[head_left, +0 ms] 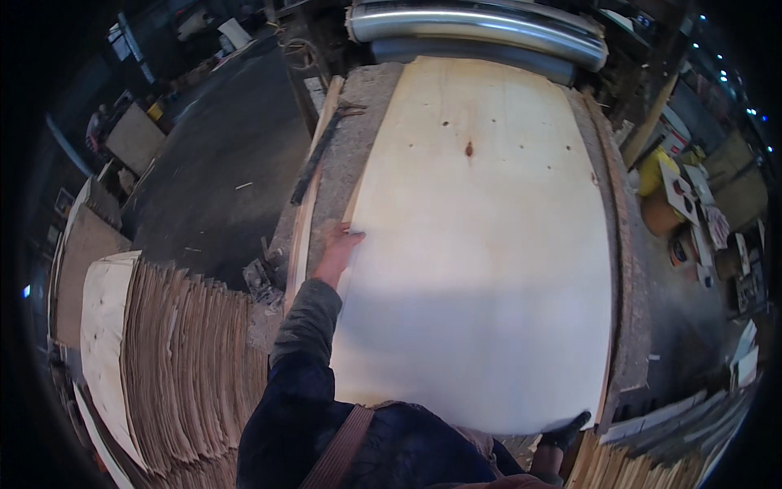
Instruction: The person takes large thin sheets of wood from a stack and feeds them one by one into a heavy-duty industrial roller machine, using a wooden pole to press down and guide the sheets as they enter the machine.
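Observation:
A large pale wood veneer sheet (481, 244) with a few dark knots lies lengthwise in front of me, its far end close to metal rollers (481, 28). Partway along the sheet's left edge, my left hand (336, 248) is closed on that edge, thumb side over the top. My right hand (564, 432), in something dark, is at the near right corner, with one finger or the thumb on top and the other fingers hidden. It seems to grip the corner. The sheet's near edge reaches my body.
Stacked veneer sheets (191, 350) stand at my left, and another stack (652, 456) is at the lower right. A dark bar (316, 163) lies along the left side of the table (366, 106). Buckets and clutter (680, 204) fill the right; dark floor (216, 155) stretches away on the left.

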`<state>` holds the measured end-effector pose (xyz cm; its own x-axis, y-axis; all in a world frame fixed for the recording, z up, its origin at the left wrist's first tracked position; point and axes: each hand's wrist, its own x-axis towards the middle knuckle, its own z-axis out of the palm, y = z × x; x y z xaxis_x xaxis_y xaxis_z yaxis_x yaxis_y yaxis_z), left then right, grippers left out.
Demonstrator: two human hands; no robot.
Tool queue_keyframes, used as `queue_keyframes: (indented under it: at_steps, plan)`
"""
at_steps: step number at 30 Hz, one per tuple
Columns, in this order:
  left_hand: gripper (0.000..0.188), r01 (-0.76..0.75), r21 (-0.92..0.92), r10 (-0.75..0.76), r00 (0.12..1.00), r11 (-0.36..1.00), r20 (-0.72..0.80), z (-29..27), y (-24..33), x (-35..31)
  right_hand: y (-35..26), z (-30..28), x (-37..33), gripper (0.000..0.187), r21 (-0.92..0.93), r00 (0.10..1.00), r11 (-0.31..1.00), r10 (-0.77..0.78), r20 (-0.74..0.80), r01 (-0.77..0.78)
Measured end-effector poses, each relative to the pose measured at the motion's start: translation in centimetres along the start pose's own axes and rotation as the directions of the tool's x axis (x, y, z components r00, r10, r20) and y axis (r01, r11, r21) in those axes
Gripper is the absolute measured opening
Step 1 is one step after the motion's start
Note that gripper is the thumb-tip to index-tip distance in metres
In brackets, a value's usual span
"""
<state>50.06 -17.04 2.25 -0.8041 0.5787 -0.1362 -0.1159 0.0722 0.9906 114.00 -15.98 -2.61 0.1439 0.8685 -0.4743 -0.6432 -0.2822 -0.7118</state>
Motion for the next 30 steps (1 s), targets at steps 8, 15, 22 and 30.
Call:
queue_keyframes:
  at_steps: [8, 15, 22, 30]
  plan:
    - [0.035, -0.105, 0.041, 0.103, 0.994, 0.994, 0.046, -1.2, -1.3, 2.6, 1.6, -0.4, -0.1, 0.076, 0.070, 0.996, 0.997, 0.026, -0.080, -0.021]
    - [0.047, -0.324, 0.865, 0.392, 0.905, 0.384, 0.165, -2.4, -0.8, -3.0, 3.3, -5.2, 1.8, 0.069, -0.024, 0.995, 0.998, 0.055, 0.080, -0.053]
    - [0.051, -0.353, 0.918, 0.431, 0.867, 0.182, 0.248, -4.7, -8.0, -10.7, 4.9, -7.3, -4.1, 0.028, -0.376, 0.988, 0.924, 0.114, 0.107, -0.066]
    - [0.056, 0.025, -0.049, -0.007, 0.942, 0.998, 0.336, -3.1, 4.8, -16.9, 11.6, 2.0, -11.0, 0.043, -0.700, 0.816, 0.648, 0.555, 0.162, -0.301]
